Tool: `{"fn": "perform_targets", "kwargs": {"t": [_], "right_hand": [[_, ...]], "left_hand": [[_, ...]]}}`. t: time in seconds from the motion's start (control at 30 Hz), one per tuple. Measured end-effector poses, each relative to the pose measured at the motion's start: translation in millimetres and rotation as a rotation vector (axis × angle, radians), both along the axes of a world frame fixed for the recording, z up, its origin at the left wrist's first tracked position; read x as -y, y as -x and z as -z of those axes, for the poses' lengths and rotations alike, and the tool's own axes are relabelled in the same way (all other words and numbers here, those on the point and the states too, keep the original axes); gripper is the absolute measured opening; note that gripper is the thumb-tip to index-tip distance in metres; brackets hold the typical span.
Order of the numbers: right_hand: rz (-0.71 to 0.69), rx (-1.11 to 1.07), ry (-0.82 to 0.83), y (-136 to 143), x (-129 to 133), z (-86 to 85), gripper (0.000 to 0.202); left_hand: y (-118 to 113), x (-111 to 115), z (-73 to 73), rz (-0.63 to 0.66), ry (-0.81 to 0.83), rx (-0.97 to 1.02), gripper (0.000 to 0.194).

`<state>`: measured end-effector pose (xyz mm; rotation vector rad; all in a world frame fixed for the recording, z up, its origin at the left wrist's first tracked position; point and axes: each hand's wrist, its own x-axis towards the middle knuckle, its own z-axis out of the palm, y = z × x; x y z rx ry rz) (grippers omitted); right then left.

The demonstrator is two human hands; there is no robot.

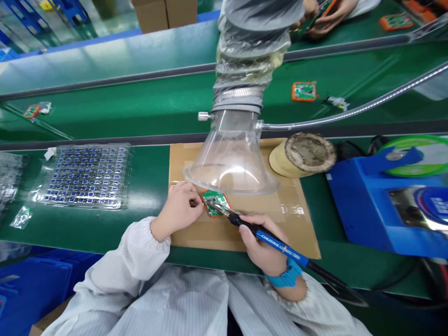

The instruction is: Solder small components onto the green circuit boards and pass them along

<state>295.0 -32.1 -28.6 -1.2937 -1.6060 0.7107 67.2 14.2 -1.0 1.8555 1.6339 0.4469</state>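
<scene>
A green circuit board (214,203) with an orange rim lies on a brown cardboard sheet (294,219). My right hand (263,240) is closed around the blue and black handle of a soldering iron (280,246), whose metal tip reaches over the board's middle; whether it touches is too small to tell. At the board's left edge, my left hand (180,209) is pinched shut, thumb against fingers. What lies between those fingertips is hidden. A clear fume hood (231,163) hangs just above and behind the board.
To the left sits a clear tray (87,175) of small blue-topped parts. A round, crusted pot (303,155) and a blue stand (364,205) are on the right. Behind, another orange-rimmed board (304,91) rests on the green strip. A person's hands (329,18) hold something across the bench.
</scene>
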Motion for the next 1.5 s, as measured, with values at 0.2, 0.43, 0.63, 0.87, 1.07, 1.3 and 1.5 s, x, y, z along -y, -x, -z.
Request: {"fn": "perform_targets", "kwargs": {"t": [0.2,0.43,0.63,0.87,1.07,1.3,1.5], "right_hand": [[-0.029,0.019,-0.043,1.4,-1.2,-2.6,0.003],[-0.031,0.008,-0.041,1.1,-1.8,-4.1,0.002],[-0.005,-0.064,-0.024,-6.1,3.3,5.5,0.005],[0.323,-0.237,-0.148,-26.6,-6.3,12.0,0.011],[0.532,-0.44,-0.399,-51.8,-39.0,1.1,0.012],[0.585,-0.2,-0.105,-53.2,-52.2,-1.5,0.027],[0.538,-0.272,-0.165,-41.6,-19.3,2.7,0.024]], "left_hand": [[-0.2,-0.4,-0.2,-0.005,0.005,-0.001,0.024],[-0.5,-0.8,-1.8,-0.006,0.005,0.019,0.024],[-1.2,-0.1,-0.5,-0.011,0.011,-0.002,0.025],[-1.9,0.2,-4.6,-0.018,0.046,-0.038,0.023],[1.9,1.9,-1.7,0.081,0.007,-0.09,0.019],[11.8,5.1,-2.5,0.145,-0.013,-0.052,0.016],[48.7,5.0,-4.6,-0.066,0.291,0.416,0.022]]}}
